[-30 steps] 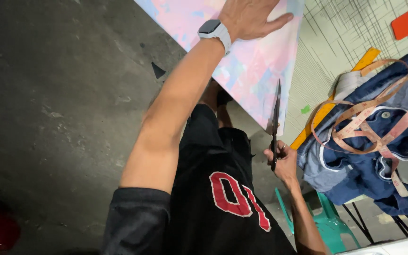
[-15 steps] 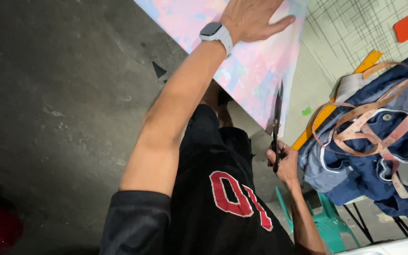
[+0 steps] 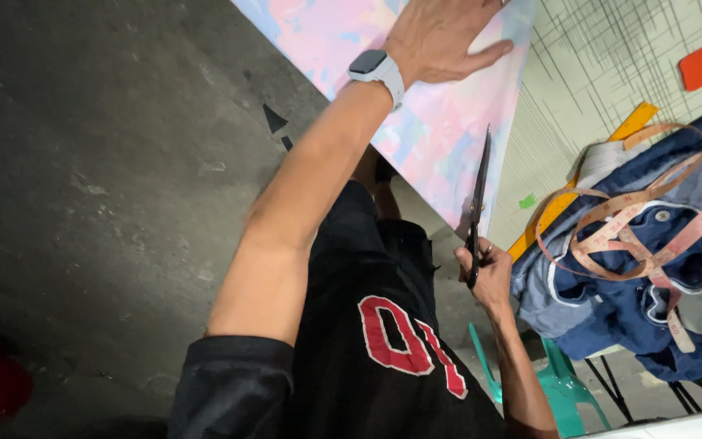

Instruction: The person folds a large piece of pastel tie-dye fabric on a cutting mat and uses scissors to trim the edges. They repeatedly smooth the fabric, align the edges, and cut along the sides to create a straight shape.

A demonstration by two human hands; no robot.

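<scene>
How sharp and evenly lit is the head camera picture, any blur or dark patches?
Head view: mostly sharp; the long black scissors and pastel pink-blue fabric sheet read clearly, brightly lit. The grey concrete floor falls dim toward the left corner. Wide-angle tilt skews the scene.

Single head-worn view, looking steeply down, close over arms, tilted sideways

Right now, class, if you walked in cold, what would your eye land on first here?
First, the pastel pink-and-blue fabric spread over the table's top centre, pinned flat by the left hand wearing a white smartwatch. Next, the long dark scissors in the right hand, blades along the fabric's right edge. At right, a looped pink measuring tape lies on blue denim clothing.
</scene>
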